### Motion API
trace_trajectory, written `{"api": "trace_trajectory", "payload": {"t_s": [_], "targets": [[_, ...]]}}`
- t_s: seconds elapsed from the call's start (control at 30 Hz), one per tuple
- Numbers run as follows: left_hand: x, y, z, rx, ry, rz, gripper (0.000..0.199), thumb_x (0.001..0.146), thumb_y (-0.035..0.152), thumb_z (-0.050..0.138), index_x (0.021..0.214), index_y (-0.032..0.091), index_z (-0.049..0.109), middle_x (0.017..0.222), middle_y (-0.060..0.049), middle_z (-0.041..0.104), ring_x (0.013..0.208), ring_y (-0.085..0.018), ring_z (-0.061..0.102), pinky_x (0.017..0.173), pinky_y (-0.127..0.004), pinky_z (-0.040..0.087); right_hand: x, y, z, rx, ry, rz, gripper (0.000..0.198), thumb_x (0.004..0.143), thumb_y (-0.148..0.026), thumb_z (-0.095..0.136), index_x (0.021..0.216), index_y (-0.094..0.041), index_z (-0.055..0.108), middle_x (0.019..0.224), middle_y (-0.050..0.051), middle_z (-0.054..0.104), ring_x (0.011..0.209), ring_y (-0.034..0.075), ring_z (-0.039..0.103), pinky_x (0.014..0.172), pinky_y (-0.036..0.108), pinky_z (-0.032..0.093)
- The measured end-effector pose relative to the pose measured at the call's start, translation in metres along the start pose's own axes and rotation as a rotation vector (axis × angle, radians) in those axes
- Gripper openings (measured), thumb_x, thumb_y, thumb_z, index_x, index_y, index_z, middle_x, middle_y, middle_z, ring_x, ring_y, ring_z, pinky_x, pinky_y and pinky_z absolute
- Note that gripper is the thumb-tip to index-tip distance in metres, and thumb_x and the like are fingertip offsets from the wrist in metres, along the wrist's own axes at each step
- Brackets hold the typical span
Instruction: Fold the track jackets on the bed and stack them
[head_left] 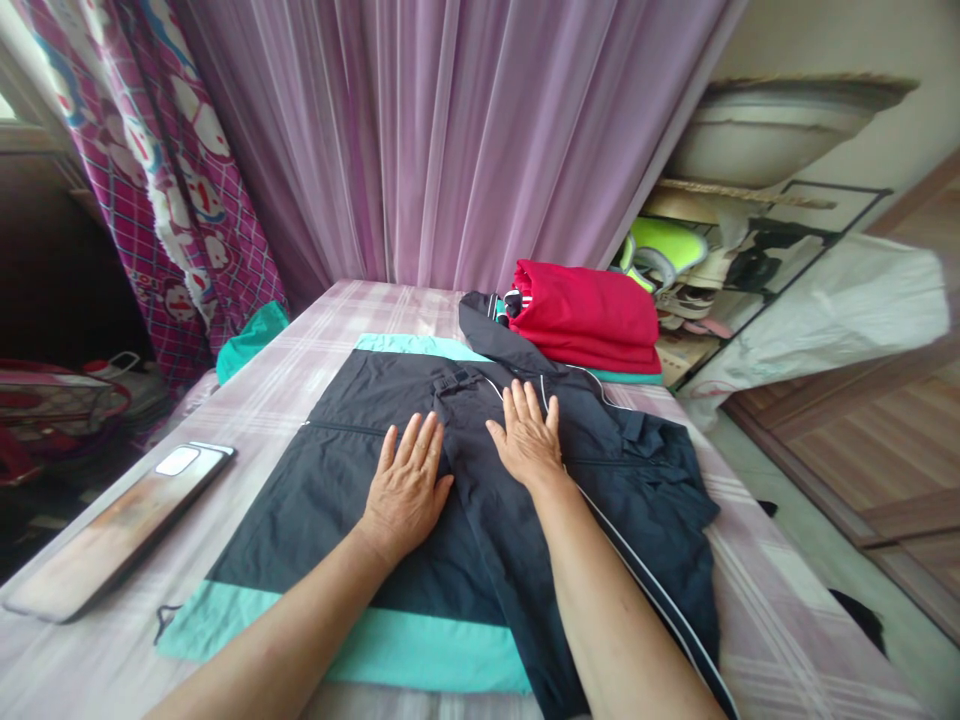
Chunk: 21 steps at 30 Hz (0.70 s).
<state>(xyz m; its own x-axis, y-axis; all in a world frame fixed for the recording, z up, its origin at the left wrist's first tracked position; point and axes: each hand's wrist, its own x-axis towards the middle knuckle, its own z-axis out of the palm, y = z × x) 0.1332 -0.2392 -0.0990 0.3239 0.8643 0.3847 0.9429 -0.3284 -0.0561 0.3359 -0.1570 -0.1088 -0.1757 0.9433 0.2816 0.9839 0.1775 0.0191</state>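
Observation:
A dark jacket (pixel 330 500) with turquoise bands along two edges and white piping lies spread on the table. My left hand (pixel 407 482) rests palm down near the jacket's middle, fingers stretched out. To its right, my right hand (pixel 527 430) is also flat on the dark cloth, fingers extended and the thumb slightly apart. Neither hand grips anything. The jacket's right part is folded over with creases, and its collar end reaches up toward a stack of folded red clothing (pixel 585 315). My forearms hide part of the jacket.
A smartphone (pixel 124 530) lies face down at the table's left edge. Turquoise cloth (pixel 251 340) hangs at the far left edge. Behind the table hangs a purple curtain (pixel 450 140). To the right stands a rack (pixel 810 235) with shoes and a basin (pixel 765 140).

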Motion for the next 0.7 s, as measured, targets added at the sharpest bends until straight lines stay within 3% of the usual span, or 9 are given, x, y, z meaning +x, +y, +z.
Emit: {"api": "trace_trajectory", "payload": {"t_s": [0.13, 0.3, 0.5, 0.7], "targets": [[0.000, 0.000, 0.001, 0.006, -0.006, -0.004, 0.061, 0.097, 0.043, 0.039, 0.149, 0.010, 0.042, 0.158, -0.012, 0.035, 0.148, -0.030, 0.028, 0.122, -0.051, 0.021, -0.001, -0.003, -0.004, 0.022, -0.048, 0.012, 0.060, 0.101, -0.044, 0.031, 0.154, -0.015, 0.035, 0.163, 0.013, 0.024, 0.151, 0.028, 0.017, 0.119, 0.058, 0.009], [0.000, -0.002, -0.001, 0.000, -0.014, -0.020, 0.064, 0.097, 0.048, 0.040, 0.149, 0.011, 0.043, 0.159, -0.012, 0.034, 0.149, -0.030, 0.025, 0.122, -0.052, 0.021, -0.001, -0.001, -0.009, 0.139, -0.215, 0.021, 0.055, 0.101, -0.044, 0.030, 0.151, -0.023, 0.040, 0.158, 0.009, 0.039, 0.145, 0.024, 0.032, 0.117, 0.052, 0.024], [0.003, -0.015, -0.001, 0.004, -0.139, -0.084, 0.060, 0.098, 0.050, 0.035, 0.146, 0.016, 0.047, 0.158, -0.010, 0.037, 0.149, -0.030, 0.026, 0.122, -0.054, 0.020, -0.001, 0.002, -0.009, 0.179, -0.215, 0.021, 0.054, 0.100, -0.043, 0.033, 0.148, -0.022, 0.044, 0.156, 0.010, 0.041, 0.145, 0.024, 0.033, 0.116, 0.052, 0.026], [0.007, -0.037, 0.003, -0.039, -0.297, -0.214, 0.065, 0.099, 0.055, 0.028, 0.150, 0.017, 0.041, 0.156, -0.009, 0.040, 0.147, -0.028, 0.032, 0.120, -0.055, 0.025, -0.002, 0.004, -0.003, 0.162, -0.163, 0.010, 0.052, 0.100, -0.043, 0.034, 0.145, -0.022, 0.049, 0.153, 0.011, 0.046, 0.142, 0.024, 0.037, 0.114, 0.051, 0.028]]}}
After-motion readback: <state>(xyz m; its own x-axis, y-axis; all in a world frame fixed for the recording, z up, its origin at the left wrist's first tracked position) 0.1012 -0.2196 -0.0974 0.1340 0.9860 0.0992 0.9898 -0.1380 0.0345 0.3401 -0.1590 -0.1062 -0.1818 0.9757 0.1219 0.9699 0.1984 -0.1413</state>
